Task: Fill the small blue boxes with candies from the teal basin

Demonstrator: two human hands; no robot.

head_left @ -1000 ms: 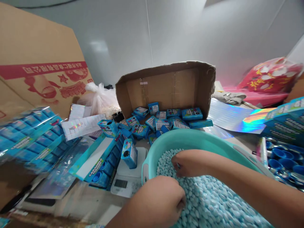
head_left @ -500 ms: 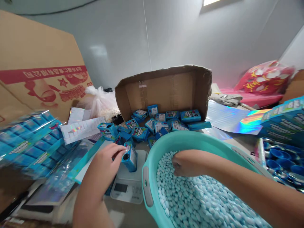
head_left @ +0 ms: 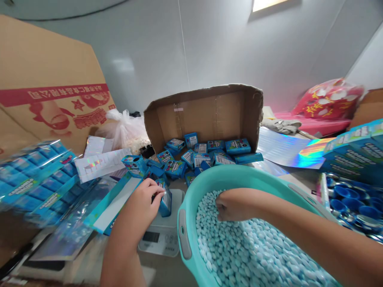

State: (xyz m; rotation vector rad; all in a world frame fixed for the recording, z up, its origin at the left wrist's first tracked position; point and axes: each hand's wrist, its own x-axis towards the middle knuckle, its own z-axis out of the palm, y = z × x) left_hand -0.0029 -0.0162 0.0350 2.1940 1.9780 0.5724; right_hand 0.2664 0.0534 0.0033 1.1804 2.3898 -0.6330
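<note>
My left hand (head_left: 151, 199) is closed, its fingers pinched at the top of a small blue candy box (head_left: 166, 202). That box stands upright on a white digital kitchen scale (head_left: 161, 243), and my fingers cover most of its top. My right hand (head_left: 229, 205) reaches into a turquoise plastic tub (head_left: 185, 235), fingers curled down against the pale blue candies (head_left: 227, 247). Whatever lies inside those curled fingers is hidden.
Several blue boxes lie heaped in and before an open carton (head_left: 206, 115). An open display tray (head_left: 119, 203) and wrapped box packs (head_left: 38, 183) sit left, beside a large carton (head_left: 50, 71). At right are blue cup-like pieces (head_left: 356, 201).
My left hand has shifted slightly right and over the top of the box, covering the dark opening that showed before. My right hand stays nearly in place among the candies.
</note>
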